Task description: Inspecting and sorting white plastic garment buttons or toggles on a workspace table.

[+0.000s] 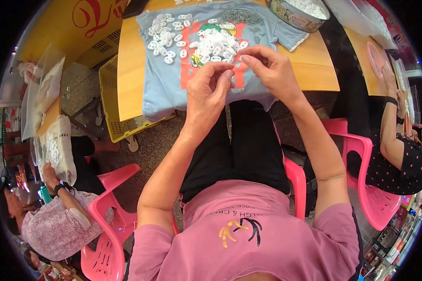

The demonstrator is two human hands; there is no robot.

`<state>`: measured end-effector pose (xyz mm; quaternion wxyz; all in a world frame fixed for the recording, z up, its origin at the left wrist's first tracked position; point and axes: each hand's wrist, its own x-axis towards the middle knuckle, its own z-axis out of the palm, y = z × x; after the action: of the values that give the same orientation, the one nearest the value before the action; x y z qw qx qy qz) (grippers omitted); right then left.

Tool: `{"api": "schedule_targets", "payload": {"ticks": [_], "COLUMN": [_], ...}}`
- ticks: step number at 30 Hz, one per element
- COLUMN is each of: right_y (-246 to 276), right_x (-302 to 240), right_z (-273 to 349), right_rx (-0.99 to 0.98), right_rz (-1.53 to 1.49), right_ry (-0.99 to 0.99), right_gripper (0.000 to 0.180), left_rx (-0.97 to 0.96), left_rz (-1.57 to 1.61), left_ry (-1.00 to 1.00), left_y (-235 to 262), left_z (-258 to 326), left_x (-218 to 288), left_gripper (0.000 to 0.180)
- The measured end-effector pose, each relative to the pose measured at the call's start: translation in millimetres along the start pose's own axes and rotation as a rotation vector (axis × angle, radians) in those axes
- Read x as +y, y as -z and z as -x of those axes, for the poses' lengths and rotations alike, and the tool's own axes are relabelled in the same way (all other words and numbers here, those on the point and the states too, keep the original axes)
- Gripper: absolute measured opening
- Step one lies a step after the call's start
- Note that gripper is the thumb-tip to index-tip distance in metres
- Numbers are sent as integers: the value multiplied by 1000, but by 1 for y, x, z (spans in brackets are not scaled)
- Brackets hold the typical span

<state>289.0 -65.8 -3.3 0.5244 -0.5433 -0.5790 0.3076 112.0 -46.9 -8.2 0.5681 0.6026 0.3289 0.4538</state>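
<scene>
Close over the table's near edge, left hand [208, 89] and right hand [272, 70] pinch a small white piece [231, 73] together; beyond, loose white pieces [211, 47] rest on a blue shirt [164, 89], stopping rolling.

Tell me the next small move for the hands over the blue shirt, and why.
Probably finish joining the tiny piece pinched between both hands, then drop it on the shirt. The left hand and right hand meet fingertip to fingertip just below the pile of white pieces, so whatever they hold looks mid-work; it is too small to identify.
</scene>
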Motion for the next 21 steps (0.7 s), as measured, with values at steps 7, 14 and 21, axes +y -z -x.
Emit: {"api": "schedule_targets", "payload": {"ticks": [7,14,21], "right_y": [-2,-4,8], "right_x": [-24,-26,-29], "right_z": [15,25,37], "right_rx": [-1,-7,-46], "right_rz": [-709,-753,-394], "right_ry": [-425,-385,-286], "right_gripper": [18,17,21], "left_rx": [91,121,-38], "left_rz": [-25,8,-214], "left_ry": [-191,-286,-371], "left_y": [-21,-21,-13], "left_z": [-3,-8,-9], "left_x": [1,3,8], "left_gripper": [16,13,16]}}
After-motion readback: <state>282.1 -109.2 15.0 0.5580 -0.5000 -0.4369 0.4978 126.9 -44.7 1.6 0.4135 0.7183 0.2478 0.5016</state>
